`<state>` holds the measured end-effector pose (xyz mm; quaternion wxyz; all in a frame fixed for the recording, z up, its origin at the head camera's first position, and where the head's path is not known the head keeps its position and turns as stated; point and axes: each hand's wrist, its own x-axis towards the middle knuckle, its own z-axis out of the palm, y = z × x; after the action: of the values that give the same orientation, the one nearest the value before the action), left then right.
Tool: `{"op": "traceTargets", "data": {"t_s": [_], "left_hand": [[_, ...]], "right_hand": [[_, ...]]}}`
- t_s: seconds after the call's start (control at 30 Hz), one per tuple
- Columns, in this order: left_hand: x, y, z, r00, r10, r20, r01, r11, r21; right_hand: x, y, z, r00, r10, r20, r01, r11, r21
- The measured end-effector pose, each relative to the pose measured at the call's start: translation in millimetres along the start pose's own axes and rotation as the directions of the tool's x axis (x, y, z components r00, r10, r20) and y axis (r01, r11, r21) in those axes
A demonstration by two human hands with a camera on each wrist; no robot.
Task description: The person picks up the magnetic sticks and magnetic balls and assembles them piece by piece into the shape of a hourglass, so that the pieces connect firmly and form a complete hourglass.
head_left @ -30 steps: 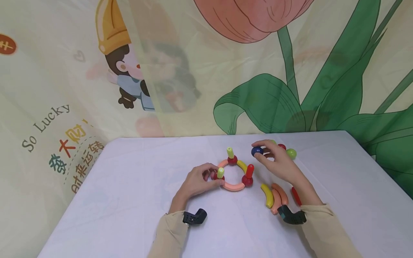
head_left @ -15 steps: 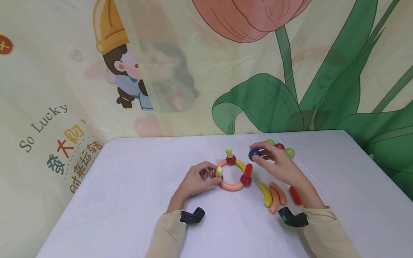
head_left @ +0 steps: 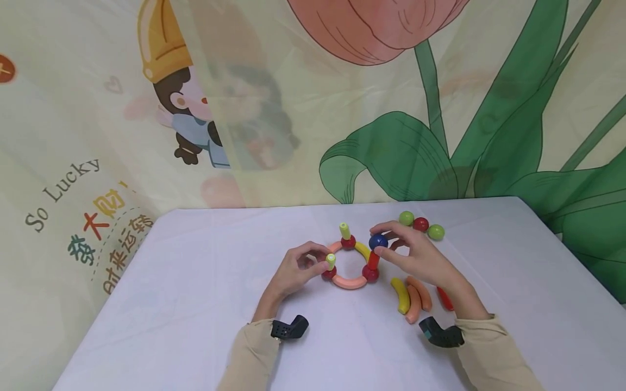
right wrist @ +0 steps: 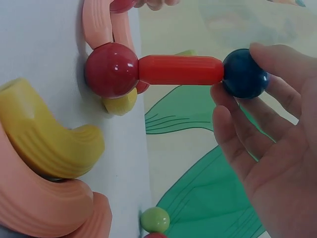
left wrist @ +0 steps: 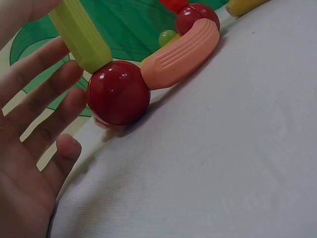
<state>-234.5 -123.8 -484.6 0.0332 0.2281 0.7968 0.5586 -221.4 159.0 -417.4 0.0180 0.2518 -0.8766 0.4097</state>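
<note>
On the table a ring of curved salmon pieces and one curved yellow piece joins red balls, each with an upright rod. My right hand pinches a blue ball between thumb and fingers. The ball meets the top of the red rod, which rises from the right-hand red ball. At the ring's left side, my left hand holds the yellow-green rod near its top, above another red ball. A second yellow-green rod stands at the back.
Loose curved pieces, one yellow and two salmon, lie in front of my right hand. A red rod is partly hidden under that forearm. Behind the hand rest two green balls and a red ball.
My right hand has brought the blue ball left and down onto the red rod's top. My left fingers have shifted from beside the red ball up to the yellow-green rod.
</note>
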Motion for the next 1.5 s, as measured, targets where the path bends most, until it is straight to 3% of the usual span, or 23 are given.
{"op": "traceTargets", "data": {"t_s": [0.23,0.4,0.5,0.6,0.83,1.5], "left_hand": [[-5.5,27.6,-3.4,0.999,0.008,0.041,-0.004,0.996,-0.092],[-5.7,28.9,-3.1,0.999,-0.011,0.048,0.015,0.996,-0.086],[-5.1,28.4,-2.7,0.999,-0.029,0.044,0.033,0.996,-0.079],[-4.7,28.9,-2.4,0.998,-0.055,0.039,0.057,0.997,-0.056],[-3.7,32.7,-2.1,0.995,-0.084,0.046,0.083,0.996,0.007],[-3.4,31.6,3.2,0.994,-0.103,0.034,0.101,0.993,0.055]], "right_hand": [[-0.2,3,0,1.0,-0.007,0.018,0.007,1.0,0.002],[-1.7,11,1,0.991,0.084,0.104,-0.09,0.995,0.053],[-2.3,18,5,0.972,0.15,0.182,-0.157,0.987,0.024],[-1.9,23,9,0.961,0.172,0.218,-0.17,0.985,-0.028],[-0.8,24,13,0.964,0.147,0.221,-0.147,0.989,-0.019],[3.6,16,24,0.973,0.113,0.199,-0.105,0.993,-0.051]]}}
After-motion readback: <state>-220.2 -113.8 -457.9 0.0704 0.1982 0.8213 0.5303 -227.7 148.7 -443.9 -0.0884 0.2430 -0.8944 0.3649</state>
